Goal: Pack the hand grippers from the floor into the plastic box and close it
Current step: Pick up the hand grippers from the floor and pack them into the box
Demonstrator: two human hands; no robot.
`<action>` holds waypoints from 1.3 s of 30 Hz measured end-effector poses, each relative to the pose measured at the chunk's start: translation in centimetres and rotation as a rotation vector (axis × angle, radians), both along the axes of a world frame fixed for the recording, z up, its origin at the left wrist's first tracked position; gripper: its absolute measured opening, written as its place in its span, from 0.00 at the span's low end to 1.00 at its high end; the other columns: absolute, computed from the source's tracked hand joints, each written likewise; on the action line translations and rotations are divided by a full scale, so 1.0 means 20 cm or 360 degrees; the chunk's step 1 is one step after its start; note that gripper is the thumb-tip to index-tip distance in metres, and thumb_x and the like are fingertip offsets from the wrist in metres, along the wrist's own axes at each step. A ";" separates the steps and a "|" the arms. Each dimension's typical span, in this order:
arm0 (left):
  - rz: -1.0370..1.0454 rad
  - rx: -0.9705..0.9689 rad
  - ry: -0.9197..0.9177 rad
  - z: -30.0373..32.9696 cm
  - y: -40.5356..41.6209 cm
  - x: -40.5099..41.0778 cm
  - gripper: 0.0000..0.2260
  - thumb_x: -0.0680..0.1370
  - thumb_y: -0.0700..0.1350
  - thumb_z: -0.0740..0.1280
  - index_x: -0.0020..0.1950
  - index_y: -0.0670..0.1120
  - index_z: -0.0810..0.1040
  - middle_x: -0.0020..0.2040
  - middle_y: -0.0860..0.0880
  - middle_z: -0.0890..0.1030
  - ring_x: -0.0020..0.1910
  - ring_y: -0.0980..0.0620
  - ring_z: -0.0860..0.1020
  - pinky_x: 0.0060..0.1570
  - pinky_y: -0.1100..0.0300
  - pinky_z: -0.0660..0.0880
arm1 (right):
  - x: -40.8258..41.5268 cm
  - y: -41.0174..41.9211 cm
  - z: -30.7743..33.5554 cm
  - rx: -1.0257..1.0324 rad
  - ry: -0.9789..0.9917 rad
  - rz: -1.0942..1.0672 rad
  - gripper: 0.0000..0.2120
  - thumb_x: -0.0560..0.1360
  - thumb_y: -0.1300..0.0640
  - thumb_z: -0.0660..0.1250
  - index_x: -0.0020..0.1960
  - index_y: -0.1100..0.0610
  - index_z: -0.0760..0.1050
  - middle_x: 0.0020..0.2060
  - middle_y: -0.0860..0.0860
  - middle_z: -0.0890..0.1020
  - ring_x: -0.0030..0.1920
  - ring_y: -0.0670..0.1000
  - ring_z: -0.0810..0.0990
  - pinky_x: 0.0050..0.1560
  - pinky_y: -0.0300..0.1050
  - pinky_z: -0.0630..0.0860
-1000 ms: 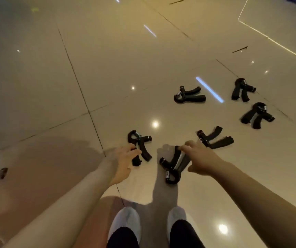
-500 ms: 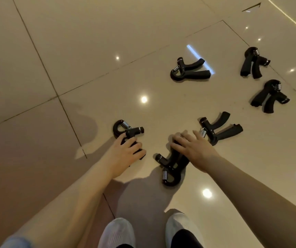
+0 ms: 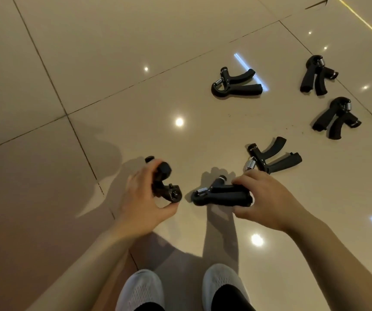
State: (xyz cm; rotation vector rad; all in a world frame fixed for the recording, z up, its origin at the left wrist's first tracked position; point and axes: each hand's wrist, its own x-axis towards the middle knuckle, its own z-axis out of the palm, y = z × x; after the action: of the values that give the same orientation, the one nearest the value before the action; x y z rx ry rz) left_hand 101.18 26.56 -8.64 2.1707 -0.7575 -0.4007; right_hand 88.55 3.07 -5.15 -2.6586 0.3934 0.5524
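Several black hand grippers with steel springs lie on the glossy beige floor. My left hand (image 3: 143, 199) is closed around one hand gripper (image 3: 163, 184), lifted and turned on end. My right hand (image 3: 263, 199) grips the handles of a second hand gripper (image 3: 219, 195), which lies sideways with its spring to the left. A third hand gripper (image 3: 270, 159) lies just beyond my right hand. Three more rest farther off: one at centre (image 3: 234, 85), two at the far right (image 3: 316, 75) (image 3: 335, 118). The plastic box is out of view.
My two white shoes (image 3: 142, 290) (image 3: 225, 287) stand at the bottom edge, just behind my hands. Tile joints (image 3: 77, 135) cross the floor, and ceiling lights glare off the tiles.
Both hands have closed on the two nearest hand grippers and raised them off the floor; the left one is now turned on end. The camera has dipped lower and closer.
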 end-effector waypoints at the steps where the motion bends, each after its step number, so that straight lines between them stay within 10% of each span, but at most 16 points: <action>1: 0.0154 -0.0174 0.0250 0.01 0.01 -0.03 0.35 0.63 0.51 0.77 0.64 0.63 0.63 0.55 0.68 0.69 0.60 0.55 0.72 0.57 0.45 0.74 | -0.01 0.01 0.03 0.0080 -0.0047 -0.0121 0.24 0.68 0.40 0.69 0.62 0.45 0.71 0.52 0.44 0.72 0.52 0.45 0.70 0.50 0.36 0.69; 11: 0.0462 -0.0355 0.0553 -0.01 0.01 -0.16 0.39 0.66 0.36 0.76 0.66 0.64 0.60 0.65 0.57 0.69 0.66 0.56 0.70 0.66 0.46 0.68 | 0.00 0.25 -0.06 0.0187 -0.0342 -0.0528 0.11 0.78 0.49 0.61 0.57 0.53 0.73 0.44 0.45 0.75 0.45 0.46 0.75 0.41 0.34 0.69; 18: 0.0377 -0.0321 0.0564 0.03 0.01 -0.14 0.42 0.68 0.34 0.74 0.69 0.66 0.59 0.68 0.57 0.66 0.68 0.59 0.66 0.65 0.57 0.66 | -0.06 0.26 -0.11 0.0270 -0.0601 -0.0473 0.31 0.76 0.46 0.65 0.74 0.44 0.55 0.64 0.49 0.73 0.59 0.48 0.74 0.55 0.35 0.68; 22: 0.0291 -0.0258 0.0455 0.04 0.00 -0.11 0.39 0.68 0.37 0.75 0.70 0.62 0.60 0.64 0.71 0.61 0.67 0.66 0.63 0.65 0.63 0.62 | -0.03 0.26 -0.10 0.0510 -0.0636 -0.0520 0.23 0.76 0.39 0.57 0.70 0.41 0.63 0.64 0.44 0.67 0.61 0.46 0.71 0.60 0.42 0.74; 30: 0.0310 -0.0228 0.0366 0.07 -0.01 -0.06 0.38 0.63 0.55 0.78 0.69 0.62 0.63 0.64 0.65 0.66 0.64 0.68 0.66 0.59 0.68 0.63 | 0.07 0.31 -0.07 0.0425 -0.0595 -0.0610 0.26 0.65 0.26 0.58 0.49 0.44 0.77 0.65 0.44 0.68 0.62 0.47 0.68 0.57 0.46 0.73; 39: 0.0313 -0.0240 0.0494 0.06 0.01 -0.09 0.36 0.66 0.48 0.76 0.70 0.62 0.64 0.61 0.74 0.68 0.63 0.70 0.67 0.59 0.70 0.64 | 0.10 0.24 0.05 0.0655 -0.0307 -0.0677 0.23 0.68 0.47 0.73 0.59 0.41 0.67 0.64 0.42 0.61 0.56 0.42 0.67 0.43 0.24 0.64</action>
State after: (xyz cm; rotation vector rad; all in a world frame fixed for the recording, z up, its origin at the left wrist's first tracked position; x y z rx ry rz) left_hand 99.33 26.71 -7.54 1.9593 -0.3856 -0.5435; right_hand 90.62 7.95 -4.24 -2.1248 0.6813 0.2111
